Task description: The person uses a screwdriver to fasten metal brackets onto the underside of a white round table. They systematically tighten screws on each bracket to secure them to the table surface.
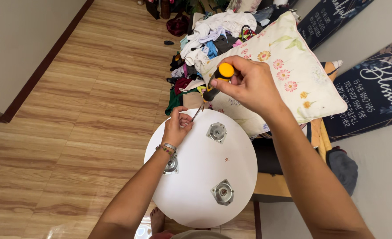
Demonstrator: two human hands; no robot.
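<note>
Fingers of right hand (249, 84) clamp screwdriver (217, 79) (left hand (177, 128) pinching its tip).

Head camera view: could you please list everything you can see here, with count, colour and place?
Round board: one, white, centre, over the wooden floor.
Metal plates: three, silver, on the board; upper one, lower one, left one partly hidden by the wrist.
Screwdriver: one, yellow and black handle, thin shaft slanting down to the board's upper left rim.
Pillow: one, cream with flowers, right of centre.
Clothes pile: one, mixed colours, top centre.
Wall signs: two, dark with white lettering, right.
Floor: wood-look, left.
Bare foot: one, bottom edge.
Left hand: at the shaft tip, bracelets on the wrist.
Right hand: grip around the handle.
</note>
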